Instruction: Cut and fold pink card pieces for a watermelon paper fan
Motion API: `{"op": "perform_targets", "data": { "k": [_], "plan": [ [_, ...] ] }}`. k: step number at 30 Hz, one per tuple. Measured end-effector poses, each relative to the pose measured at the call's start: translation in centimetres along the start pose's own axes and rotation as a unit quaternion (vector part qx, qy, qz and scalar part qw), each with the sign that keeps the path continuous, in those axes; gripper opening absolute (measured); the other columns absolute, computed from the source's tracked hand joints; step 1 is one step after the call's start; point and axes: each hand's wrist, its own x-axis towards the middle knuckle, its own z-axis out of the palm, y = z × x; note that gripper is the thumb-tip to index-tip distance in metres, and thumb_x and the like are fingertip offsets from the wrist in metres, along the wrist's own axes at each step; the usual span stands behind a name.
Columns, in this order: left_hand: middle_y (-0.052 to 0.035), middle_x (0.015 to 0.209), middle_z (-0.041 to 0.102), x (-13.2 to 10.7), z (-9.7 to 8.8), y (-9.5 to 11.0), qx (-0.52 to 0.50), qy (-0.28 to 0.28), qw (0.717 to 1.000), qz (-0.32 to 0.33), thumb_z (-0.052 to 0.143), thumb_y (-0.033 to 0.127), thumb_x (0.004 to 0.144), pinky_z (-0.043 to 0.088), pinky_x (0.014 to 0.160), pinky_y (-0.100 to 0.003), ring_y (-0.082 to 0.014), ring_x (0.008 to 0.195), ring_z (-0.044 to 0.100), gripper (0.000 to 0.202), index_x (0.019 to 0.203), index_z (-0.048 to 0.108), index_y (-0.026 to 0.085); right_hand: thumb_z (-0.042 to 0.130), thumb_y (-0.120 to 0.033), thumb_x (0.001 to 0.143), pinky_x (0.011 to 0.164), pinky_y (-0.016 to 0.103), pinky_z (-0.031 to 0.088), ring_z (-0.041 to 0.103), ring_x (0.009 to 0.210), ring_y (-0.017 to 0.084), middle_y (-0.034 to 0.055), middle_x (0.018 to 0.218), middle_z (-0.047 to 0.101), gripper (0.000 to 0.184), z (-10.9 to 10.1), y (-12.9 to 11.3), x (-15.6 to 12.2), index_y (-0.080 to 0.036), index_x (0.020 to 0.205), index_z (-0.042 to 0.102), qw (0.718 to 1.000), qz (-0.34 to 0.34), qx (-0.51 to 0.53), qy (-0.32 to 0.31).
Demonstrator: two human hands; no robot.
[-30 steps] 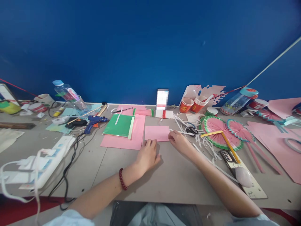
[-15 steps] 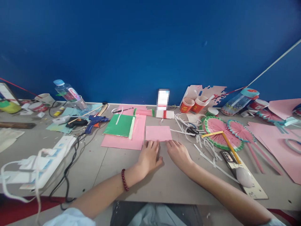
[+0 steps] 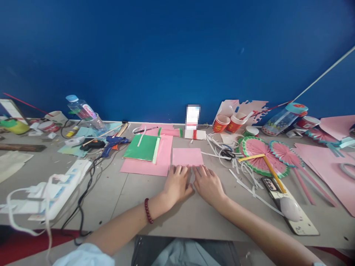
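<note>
A small rectangle of pink paper (image 3: 188,156) lies flat on the grey table in front of me. My left hand (image 3: 177,184) rests with its fingertips on the near edge, towards the left corner. Its thumb points away from the fingers, and it grips nothing. On the right half of that same edge, the fingertips of my right hand (image 3: 208,183) press down, fingers slightly bent and side by side. Left of the paper, a green packet of paper (image 3: 141,147) lies on a larger pink sheet (image 3: 144,169).
Left stand a blue glue gun (image 3: 112,145), a power strip (image 3: 68,188) with cables and a tilted bottle (image 3: 83,111). White paper strips and scissors (image 3: 227,153) lie right, near watermelon paper fans (image 3: 255,151), a phone (image 3: 270,184) and a mouse (image 3: 290,209). Red cups (image 3: 221,123) stand behind.
My right hand has slid slightly left along the near edge, closer to my left hand. My left hand has stayed nearly in place; the pink paper lies where it was.
</note>
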Motion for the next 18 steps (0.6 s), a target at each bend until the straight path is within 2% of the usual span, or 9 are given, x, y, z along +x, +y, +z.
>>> {"op": "perform_targets", "data": {
  "k": [5, 11, 18],
  "plan": [
    [-0.0129, 0.116, 0.051, 0.12, 0.3, -0.04, 0.002, 0.005, 1.0, 0.0, 0.046, 0.037, 0.082, 0.035, 0.088, -0.046, -0.0289, 0.1, 0.041, 0.056, 0.131, 0.044, 0.01, 0.051, -0.02, 0.081, 0.098, 0.042, 0.034, 0.051, 0.11, 0.029, 0.0179, 0.115, 0.059, 0.046, 0.3, -0.08, -0.05, -0.009, 0.125, 0.052, 0.999, -0.017, -0.018, 0.026],
    [-0.0129, 0.114, 0.051, 0.12, 0.49, 0.12, 0.005, 0.012, 1.0, -0.006, 0.046, 0.035, 0.082, 0.034, 0.089, -0.047, -0.0287, 0.099, 0.041, 0.056, 0.132, 0.043, 0.01, 0.047, -0.02, 0.083, 0.098, 0.039, 0.033, 0.05, 0.11, 0.026, 0.0162, 0.118, 0.058, 0.046, 0.57, 0.06, -0.14, -0.01, 0.128, 0.049, 0.999, -0.008, -0.008, 0.031],
    [-0.0119, 0.11, 0.052, 0.2, 0.34, 0.15, -0.007, 0.0, 1.0, -0.018, 0.048, 0.035, 0.081, 0.034, 0.087, -0.046, -0.029, 0.098, 0.042, 0.059, 0.136, 0.039, 0.014, 0.048, -0.02, 0.083, 0.095, 0.041, 0.035, 0.05, 0.111, 0.029, 0.0193, 0.115, 0.059, 0.039, 0.59, -0.13, -0.05, -0.006, 0.119, 0.056, 0.999, -0.023, -0.031, 0.027]
  ]
}}
